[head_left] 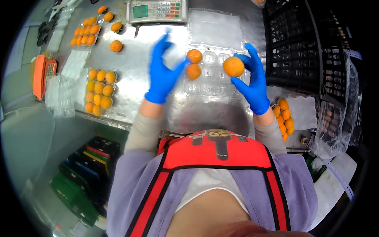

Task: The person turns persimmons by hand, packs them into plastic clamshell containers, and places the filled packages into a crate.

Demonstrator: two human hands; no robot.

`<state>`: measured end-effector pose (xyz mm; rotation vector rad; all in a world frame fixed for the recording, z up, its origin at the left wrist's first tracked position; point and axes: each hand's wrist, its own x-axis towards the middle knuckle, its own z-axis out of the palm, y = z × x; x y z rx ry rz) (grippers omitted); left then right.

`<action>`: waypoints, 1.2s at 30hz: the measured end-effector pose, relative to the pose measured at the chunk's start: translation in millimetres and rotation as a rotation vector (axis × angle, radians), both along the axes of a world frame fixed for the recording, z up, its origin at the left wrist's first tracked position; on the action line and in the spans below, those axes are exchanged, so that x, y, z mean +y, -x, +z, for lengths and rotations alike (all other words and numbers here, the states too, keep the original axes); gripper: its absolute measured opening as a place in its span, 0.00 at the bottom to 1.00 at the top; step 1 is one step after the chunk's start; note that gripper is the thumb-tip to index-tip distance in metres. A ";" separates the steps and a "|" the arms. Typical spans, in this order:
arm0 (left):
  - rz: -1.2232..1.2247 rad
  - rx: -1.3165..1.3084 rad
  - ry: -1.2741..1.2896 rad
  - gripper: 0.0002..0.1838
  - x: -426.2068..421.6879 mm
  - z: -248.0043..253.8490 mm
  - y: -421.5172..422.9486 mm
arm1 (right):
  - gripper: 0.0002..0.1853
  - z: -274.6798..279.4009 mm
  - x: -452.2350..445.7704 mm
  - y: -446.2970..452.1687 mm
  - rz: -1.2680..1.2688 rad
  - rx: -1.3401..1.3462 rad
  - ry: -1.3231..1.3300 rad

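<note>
My right hand (254, 81), in a blue glove, grips a round orange fruit (233, 66) between thumb and fingers, above the right part of a clear plastic clamshell tray (208, 90). I cannot tell the fruit's exact kind. Two more such fruits (194, 64) sit in the tray's left column, one behind the other. My left hand (164, 67), gloved the same way and slightly blurred, is open with its fingers spread. Its thumb tip is close beside those two fruits; whether it touches them is unclear. The tray's lid (215, 29) lies folded back behind it.
A digital scale (157, 11) stands at the back. Filled fruit trays (99, 91) and loose fruits (116, 46) are on the left of the metal table (134, 87). A black crate (292, 43) borders the right, with more packed fruit (283, 118) near my right forearm.
</note>
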<state>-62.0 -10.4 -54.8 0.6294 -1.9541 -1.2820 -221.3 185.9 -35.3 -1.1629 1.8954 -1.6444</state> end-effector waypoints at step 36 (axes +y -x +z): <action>-0.094 0.173 -0.100 0.42 42.1 50.9 -36.4 | 0.38 -56.3 58.7 115.5 0.124 -0.948 0.169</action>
